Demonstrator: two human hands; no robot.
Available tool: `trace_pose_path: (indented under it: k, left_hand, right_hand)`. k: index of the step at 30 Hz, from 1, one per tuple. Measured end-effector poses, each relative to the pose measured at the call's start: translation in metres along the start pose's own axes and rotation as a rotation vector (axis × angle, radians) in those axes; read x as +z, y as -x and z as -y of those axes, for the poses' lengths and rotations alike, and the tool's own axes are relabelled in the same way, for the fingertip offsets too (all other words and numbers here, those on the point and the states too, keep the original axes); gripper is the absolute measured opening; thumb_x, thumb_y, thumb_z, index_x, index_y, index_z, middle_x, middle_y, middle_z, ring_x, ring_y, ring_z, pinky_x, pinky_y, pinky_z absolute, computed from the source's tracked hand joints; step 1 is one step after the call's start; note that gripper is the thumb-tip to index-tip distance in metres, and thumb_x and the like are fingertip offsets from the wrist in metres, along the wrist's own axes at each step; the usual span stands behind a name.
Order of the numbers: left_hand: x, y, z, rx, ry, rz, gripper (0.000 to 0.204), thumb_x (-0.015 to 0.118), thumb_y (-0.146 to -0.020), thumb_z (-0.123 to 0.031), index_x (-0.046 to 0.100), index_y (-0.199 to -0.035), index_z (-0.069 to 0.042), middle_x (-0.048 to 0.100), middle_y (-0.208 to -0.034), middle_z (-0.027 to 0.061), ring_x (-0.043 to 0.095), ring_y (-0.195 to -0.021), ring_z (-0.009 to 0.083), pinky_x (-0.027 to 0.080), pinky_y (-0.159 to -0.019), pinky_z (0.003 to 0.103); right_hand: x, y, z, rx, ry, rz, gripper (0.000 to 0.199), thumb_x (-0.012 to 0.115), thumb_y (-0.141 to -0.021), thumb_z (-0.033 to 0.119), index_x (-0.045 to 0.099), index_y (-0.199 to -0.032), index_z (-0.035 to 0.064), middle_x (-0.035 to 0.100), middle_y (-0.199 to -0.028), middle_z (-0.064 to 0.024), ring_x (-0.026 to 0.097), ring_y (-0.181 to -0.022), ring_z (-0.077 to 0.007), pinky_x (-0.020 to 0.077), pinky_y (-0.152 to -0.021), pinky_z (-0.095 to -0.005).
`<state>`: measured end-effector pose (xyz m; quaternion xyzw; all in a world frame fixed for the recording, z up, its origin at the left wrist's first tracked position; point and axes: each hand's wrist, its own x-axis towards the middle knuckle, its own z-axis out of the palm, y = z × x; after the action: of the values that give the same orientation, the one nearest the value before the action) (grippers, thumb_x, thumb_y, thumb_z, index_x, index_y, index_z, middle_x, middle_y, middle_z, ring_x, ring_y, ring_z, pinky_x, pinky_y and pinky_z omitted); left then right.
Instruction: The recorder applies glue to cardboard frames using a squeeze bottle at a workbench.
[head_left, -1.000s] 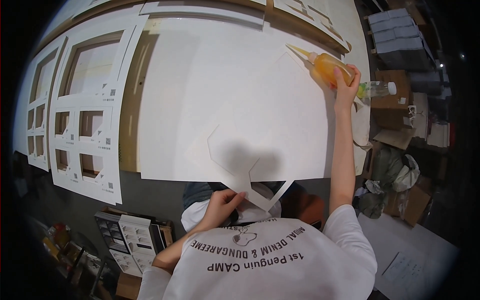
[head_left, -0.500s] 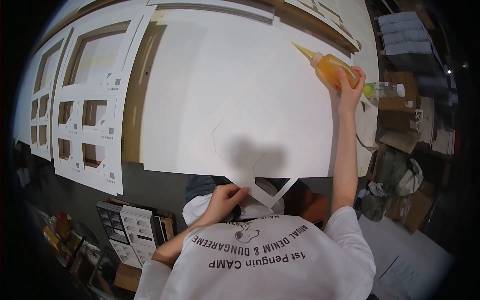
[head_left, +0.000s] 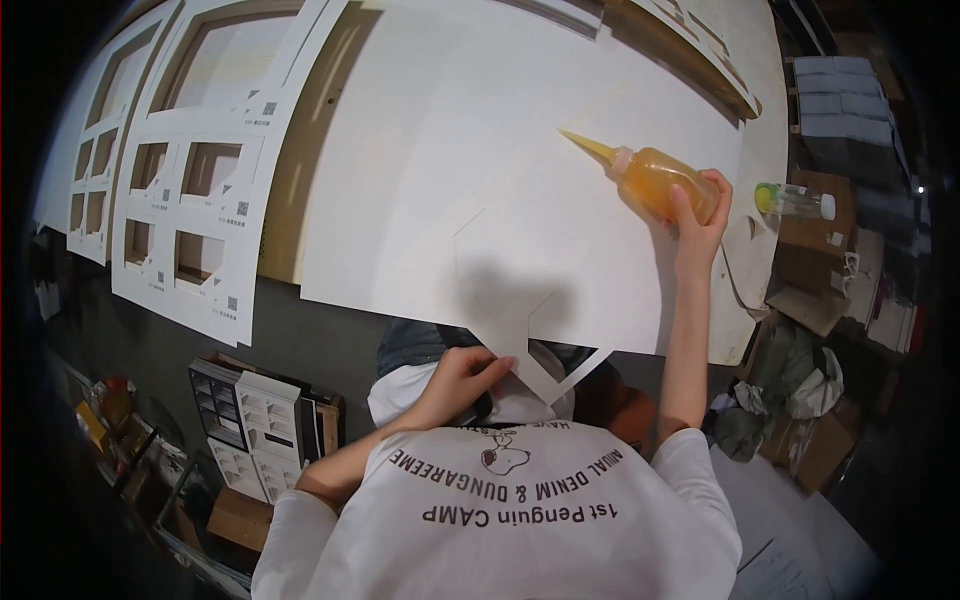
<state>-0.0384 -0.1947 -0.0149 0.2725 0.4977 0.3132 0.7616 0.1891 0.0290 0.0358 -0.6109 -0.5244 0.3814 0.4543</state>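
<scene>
My right hand (head_left: 700, 212) is wrapped round a squeeze bottle (head_left: 652, 180) of amber liquid. The bottle's long yellow nozzle points to the far left, over the white sheet on the table. At the near edge, my left hand (head_left: 463, 382) pinches a white cut-out card (head_left: 540, 378) between thumb and fingers. This card has angled arms and juts past the table edge above my lap. Its far part lies on the white sheet (head_left: 400, 160), where thin outlines show and a dark shadow falls. Whether the nozzle touches the sheet, I cannot tell.
White printed panels with window openings (head_left: 180, 190) stand at the left. Framed strips (head_left: 690, 60) lie at the far right. A clear bottle with a green end (head_left: 795, 201) is at the right edge. Cardboard boxes (head_left: 815, 225) and paper stacks (head_left: 845, 100) stand beyond.
My right hand has brought the bottle leftward and nearer over the sheet. The left hand keeps its pinch on the card. The whole view has shifted slightly.
</scene>
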Motion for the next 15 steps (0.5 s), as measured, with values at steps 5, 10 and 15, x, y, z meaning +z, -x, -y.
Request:
trace_pose_path:
  k: [5, 10, 15]
  left_hand:
    - [0.0, 0.0, 0.0, 0.001, -0.023, 0.004, 0.029, 0.057, -0.086, -0.022, 0.062, -0.081, 0.006, 0.061, -0.064, 0.0052, 0.055, -0.056, 0.0079, 0.043, -0.052, 0.022]
    - [0.001, 0.002, -0.002, 0.005, 0.0, 0.01, 0.029, 0.057, -0.086, -0.022, 0.062, -0.081, 0.005, 0.062, -0.066, 0.005, 0.055, -0.057, 0.0081, 0.043, -0.052, 0.022]
    - [0.0, 0.001, -0.002, 0.021, -0.01, 0.018, 0.027, 0.057, -0.086, -0.021, 0.062, -0.083, 0.006, 0.062, -0.067, 0.0048, 0.054, -0.056, 0.0078, 0.043, -0.052, 0.022]
  right_hand:
    - [0.011, 0.032, 0.004, 0.043, -0.026, 0.08, 0.039, 0.066, -0.075, 0.008, 0.043, -0.106, 0.012, 0.047, -0.097, -0.002, 0.051, -0.084, -0.0113, 0.0461, -0.056, -0.0203]
    - [0.028, 0.062, 0.009, -0.037, -0.059, 0.178, 0.042, 0.068, -0.072, 0.004, 0.043, -0.105, 0.0094, 0.047, -0.098, -0.0038, 0.05, -0.092, -0.0137, 0.0459, -0.076, -0.0258]
    - [0.044, 0.093, 0.012, -0.046, -0.096, 0.29, 0.046, 0.071, -0.069, 0.002, 0.043, -0.105, 0.0078, 0.047, -0.1, -0.0047, 0.05, -0.094, -0.014, 0.0441, -0.08, -0.0264]
